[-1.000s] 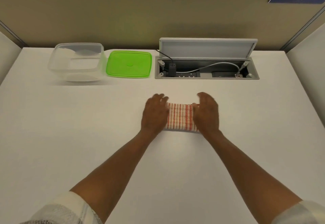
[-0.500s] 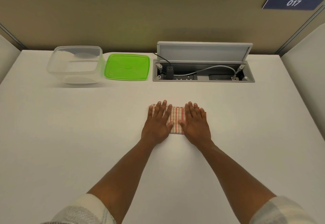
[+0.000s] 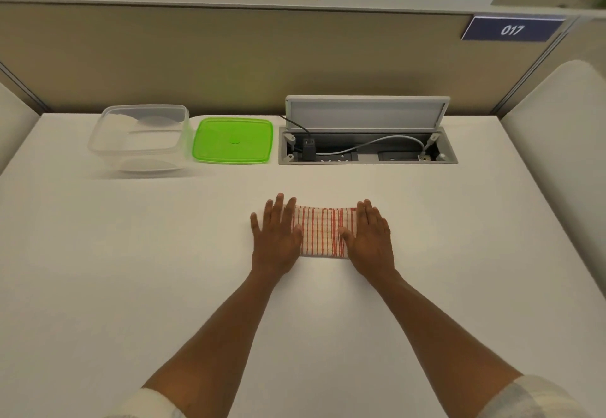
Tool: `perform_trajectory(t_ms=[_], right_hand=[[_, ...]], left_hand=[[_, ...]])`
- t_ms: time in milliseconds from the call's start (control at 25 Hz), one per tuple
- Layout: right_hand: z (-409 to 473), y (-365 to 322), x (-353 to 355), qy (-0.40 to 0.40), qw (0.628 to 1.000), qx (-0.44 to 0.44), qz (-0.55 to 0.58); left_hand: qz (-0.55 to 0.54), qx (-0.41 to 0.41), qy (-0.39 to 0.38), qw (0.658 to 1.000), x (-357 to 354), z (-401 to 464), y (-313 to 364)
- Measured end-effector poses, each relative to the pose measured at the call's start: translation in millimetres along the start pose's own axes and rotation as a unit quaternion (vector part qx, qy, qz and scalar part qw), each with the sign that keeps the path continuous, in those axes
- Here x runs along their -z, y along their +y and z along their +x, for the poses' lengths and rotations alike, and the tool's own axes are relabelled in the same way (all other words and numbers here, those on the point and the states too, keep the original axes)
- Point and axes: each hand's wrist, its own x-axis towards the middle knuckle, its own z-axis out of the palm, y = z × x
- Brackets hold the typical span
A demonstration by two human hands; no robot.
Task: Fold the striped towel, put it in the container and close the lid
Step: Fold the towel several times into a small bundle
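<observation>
Container (image 3: 141,137), clear plastic and open, waits far left of the folded red-striped white towel (image 3: 323,232), flat green lid (image 3: 233,140) beside it for closing later. Left hand (image 3: 277,240) and right hand (image 3: 370,242) lie flat, neither grip closed, probably pressing creases into the white counter (image 3: 131,270)

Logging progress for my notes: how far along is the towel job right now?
Done: the striped towel lies folded small on the table. In hand: left hand and right hand press flat on its ends. Left: the clear container holds no towel, and the green lid lies beside it.
</observation>
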Motion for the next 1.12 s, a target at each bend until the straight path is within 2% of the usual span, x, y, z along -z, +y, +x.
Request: perform_trajectory(t_ms=[160, 320, 520, 880, 1000, 1120], right_hand=[[-13.3, -6.1, 1.9, 0.049, 0.992, -0.091, 0.066], [-18.4, -14.0, 8.2, 0.070, 0.985, -0.151, 0.048], [-12.9, -22.3, 19.8, 0.036, 0.974, -0.212, 0.067], [3.4, -12.3, 22.8, -0.033, 0.942, -0.290, 0.167], [4.4, -10.4, 26.1, -0.067, 0.931, -0.311, 0.180], [-0.9, -10.0, 29.7, -0.099, 0.928, -0.307, 0.186]], left_hand=[[-0.013, 0.138, 0.015, 0.990, 15.0, -1.6, -2.2], [-0.007, 0.185, -0.011, 0.983, 24.9, 2.1, 2.0], [-0.111, 0.268, -0.078, 0.954, 29.5, 15.2, 10.3], [-0.234, 0.356, -0.131, 0.895, 28.7, 23.1, 1.1], [-0.226, 0.362, -0.145, 0.893, 30.6, 18.2, -0.6], [-0.194, 0.346, -0.150, 0.906, 30.9, 7.9, -4.0]])
